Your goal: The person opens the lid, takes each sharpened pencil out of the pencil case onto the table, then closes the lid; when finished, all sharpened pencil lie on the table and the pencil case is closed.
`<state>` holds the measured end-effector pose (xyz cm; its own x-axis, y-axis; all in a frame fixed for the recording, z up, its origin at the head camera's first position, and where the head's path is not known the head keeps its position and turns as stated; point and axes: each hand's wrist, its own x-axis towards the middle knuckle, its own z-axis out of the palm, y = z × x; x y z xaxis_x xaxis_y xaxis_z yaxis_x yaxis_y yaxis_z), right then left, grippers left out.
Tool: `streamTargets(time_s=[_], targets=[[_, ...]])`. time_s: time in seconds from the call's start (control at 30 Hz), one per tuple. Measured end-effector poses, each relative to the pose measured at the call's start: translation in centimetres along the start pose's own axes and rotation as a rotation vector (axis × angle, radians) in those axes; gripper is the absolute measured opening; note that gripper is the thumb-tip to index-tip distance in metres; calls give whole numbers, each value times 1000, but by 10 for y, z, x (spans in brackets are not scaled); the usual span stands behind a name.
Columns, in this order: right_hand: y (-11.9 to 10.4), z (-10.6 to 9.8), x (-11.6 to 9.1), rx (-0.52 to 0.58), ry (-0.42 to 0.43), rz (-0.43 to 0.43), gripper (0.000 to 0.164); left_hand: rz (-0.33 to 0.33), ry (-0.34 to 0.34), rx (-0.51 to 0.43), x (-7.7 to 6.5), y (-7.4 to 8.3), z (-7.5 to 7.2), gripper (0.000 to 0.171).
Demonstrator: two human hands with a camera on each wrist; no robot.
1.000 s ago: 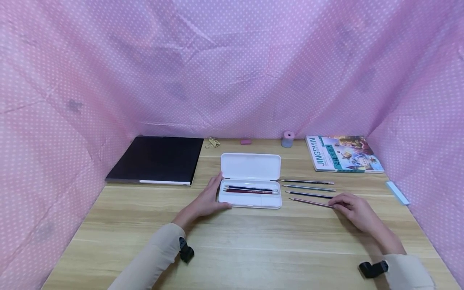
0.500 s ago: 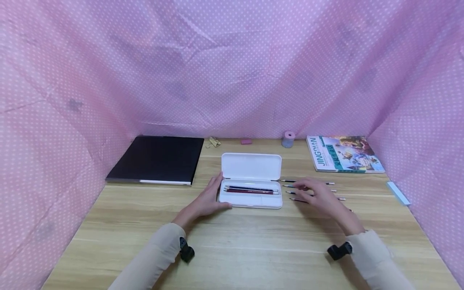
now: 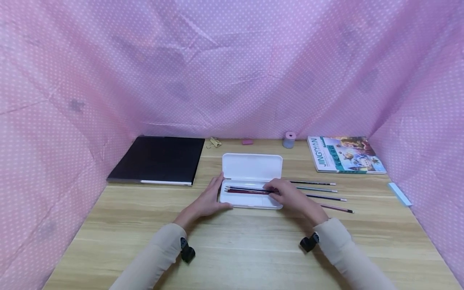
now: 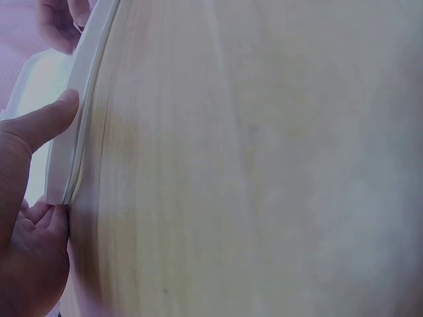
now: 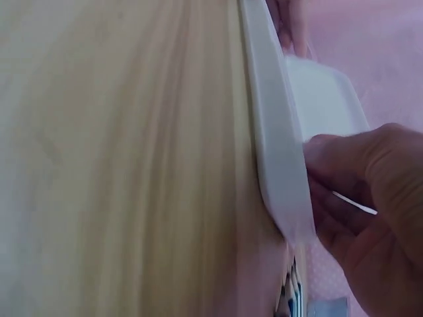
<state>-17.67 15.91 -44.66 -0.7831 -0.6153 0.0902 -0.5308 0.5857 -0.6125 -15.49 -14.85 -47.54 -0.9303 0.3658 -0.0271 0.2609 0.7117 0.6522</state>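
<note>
A white pencil case (image 3: 239,201) lies open on the table, its lid (image 3: 251,166) tilted back. Two pencils lie side by side in it, a dark blue one (image 3: 246,188) and a dark red one (image 3: 243,192). My left hand (image 3: 206,200) holds the case's left end, thumb along the front wall and fingers behind the corner. Over the right end of the pencils is my right hand (image 3: 290,197), its thumb and fingers bent down into the case. Whether they pinch a pencil is hidden by the case wall in the right wrist view.
Several pencils (image 3: 328,197) lie in a row right of the case, partly under my right hand. Behind are a binder clip (image 3: 214,142), pink eraser (image 3: 247,141) and small round container (image 3: 289,140). A black folder (image 3: 159,159), a book (image 3: 346,155) and a light-blue strip (image 3: 399,194) lie at the sides.
My right hand has let go of the reddish pencil at the front of the row and moved left to the case. My left hand stays at the case's left end.
</note>
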Motion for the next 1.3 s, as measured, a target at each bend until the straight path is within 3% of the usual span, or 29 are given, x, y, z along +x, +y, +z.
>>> streamTargets(time_s=[0.17, 0.6, 0.8, 1.07, 1.3], targets=[[-8, 3, 5, -53, -42, -26, 25, -19, -7, 0, -1, -1, 1, 118], [-9, 1, 14, -32, -120, 38, 21, 2, 12, -14, -2, -3, 1, 117], [-7, 1, 14, 37, -105, 77, 22, -8, 9, -20, -1, -2, -1, 117], [-2, 0, 12, 65, -63, 56, 21, -13, 2, -20, 0, -1, -1, 117], [-3, -13, -4, 92, 15, 61, 22, 3, -2, -17, 0, -1, 0, 118]])
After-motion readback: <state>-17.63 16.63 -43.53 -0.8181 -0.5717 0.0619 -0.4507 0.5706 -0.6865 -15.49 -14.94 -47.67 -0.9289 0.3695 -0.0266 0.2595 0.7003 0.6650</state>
